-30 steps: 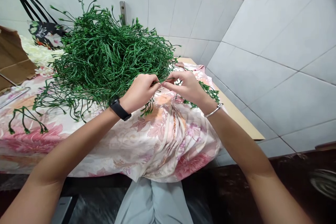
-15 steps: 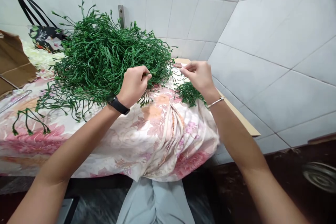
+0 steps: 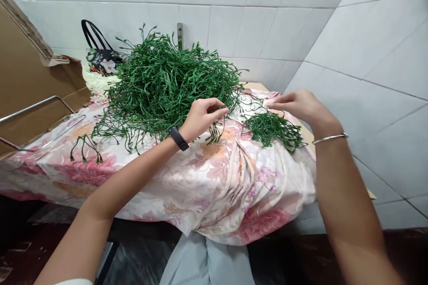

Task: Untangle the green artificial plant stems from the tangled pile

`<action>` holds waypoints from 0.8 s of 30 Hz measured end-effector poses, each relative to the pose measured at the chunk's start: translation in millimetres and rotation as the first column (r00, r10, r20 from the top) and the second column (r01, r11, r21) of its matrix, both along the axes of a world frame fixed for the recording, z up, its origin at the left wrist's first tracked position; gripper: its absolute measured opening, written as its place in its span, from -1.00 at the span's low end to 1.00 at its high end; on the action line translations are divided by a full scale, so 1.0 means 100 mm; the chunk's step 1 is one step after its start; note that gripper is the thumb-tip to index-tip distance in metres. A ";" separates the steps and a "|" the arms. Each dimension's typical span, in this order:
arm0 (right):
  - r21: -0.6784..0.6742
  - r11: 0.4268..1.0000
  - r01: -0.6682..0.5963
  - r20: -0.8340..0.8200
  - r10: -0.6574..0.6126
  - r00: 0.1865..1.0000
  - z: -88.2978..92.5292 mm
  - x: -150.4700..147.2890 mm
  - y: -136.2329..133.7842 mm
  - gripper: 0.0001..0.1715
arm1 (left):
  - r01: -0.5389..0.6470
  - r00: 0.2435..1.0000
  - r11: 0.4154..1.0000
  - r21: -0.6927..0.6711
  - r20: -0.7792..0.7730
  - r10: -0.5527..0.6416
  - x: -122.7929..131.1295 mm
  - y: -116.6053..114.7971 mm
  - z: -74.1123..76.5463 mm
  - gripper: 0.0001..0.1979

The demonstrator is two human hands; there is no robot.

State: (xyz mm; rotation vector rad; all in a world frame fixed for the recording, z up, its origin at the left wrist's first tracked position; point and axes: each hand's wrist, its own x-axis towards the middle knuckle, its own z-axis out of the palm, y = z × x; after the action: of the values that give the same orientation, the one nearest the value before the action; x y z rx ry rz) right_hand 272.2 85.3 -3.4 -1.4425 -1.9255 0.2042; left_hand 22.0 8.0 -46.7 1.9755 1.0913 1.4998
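Observation:
A large heap of green plastic flower stems (image 3: 167, 80) with small budded tips lies on the floral cloth (image 3: 214, 164). My left hand (image 3: 205, 118), with a black band at the wrist, is at the heap's front right edge. Its thumb and fingers are pinched together on a green stem, part of which hangs below them. To the right lies a smaller pile of the same stems (image 3: 270, 129). Just above that pile, my right hand (image 3: 301, 104) has its fingers stretched out and holds nothing that I can see; a bracelet circles its wrist.
Behind the heap, a black floral bag (image 3: 103, 60) and white flowers (image 3: 98, 81) stand near the tiled wall (image 3: 254, 31). A cardboard box (image 3: 36, 62) and a bent metal rod frame (image 3: 67, 124) are at the left. Another tiled wall (image 3: 374, 71) rises close on the right.
My right hand has moved right and its pinched fingers have straightened over the smaller pile, which shows more fully. My left hand stays pinched by the heap. The view has shifted left.

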 end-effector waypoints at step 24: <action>0.074 0.797 -0.600 -0.342 0.585 0.735 -0.19 -0.67 -0.48 -0.55 | 0.242 0.888 0.955 -0.169 0.435 -0.148 0.05 -0.06 -0.02 -0.84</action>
State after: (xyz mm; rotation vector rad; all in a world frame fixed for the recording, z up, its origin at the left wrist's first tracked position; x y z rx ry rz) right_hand 205.6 36.9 -22.1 -0.6903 -2.0182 0.7513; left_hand 27.3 2.1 -48.8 1.4710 0.8048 1.5245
